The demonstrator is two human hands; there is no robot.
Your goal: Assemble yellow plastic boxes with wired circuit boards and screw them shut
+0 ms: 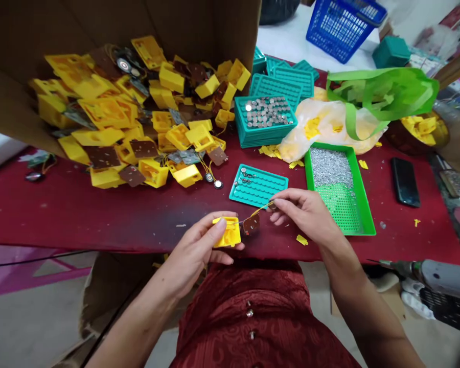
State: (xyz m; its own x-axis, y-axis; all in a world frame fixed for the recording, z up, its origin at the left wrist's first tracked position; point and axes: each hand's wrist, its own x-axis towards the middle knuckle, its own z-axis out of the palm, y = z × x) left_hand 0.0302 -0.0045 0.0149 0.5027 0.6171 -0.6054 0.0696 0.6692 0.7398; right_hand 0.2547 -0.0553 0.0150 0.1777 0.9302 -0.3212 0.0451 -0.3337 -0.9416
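My left hand [199,248] holds a small yellow plastic casing [227,236] at the table's front edge, with the thumb pressed on its top. My right hand [301,210] pinches thin yellow wires [258,213] between its fingertips. From these wires hangs a small brown circuit board [251,224], between both hands and close to the casing. Just beyond my hands lies a teal tray [257,194] with a few metal button cells in its near-empty hollows. Its near edge is a little above my right fingers.
A cardboard box [230,30] spills yellow casings and brown boards onto the dark red tablecloth [61,214]. Nearby are stacked teal trays [253,134], a green tray of silver parts [364,204], a phone [405,181], a green bag [383,92], a blue basket [341,30] and a power drill [425,273].
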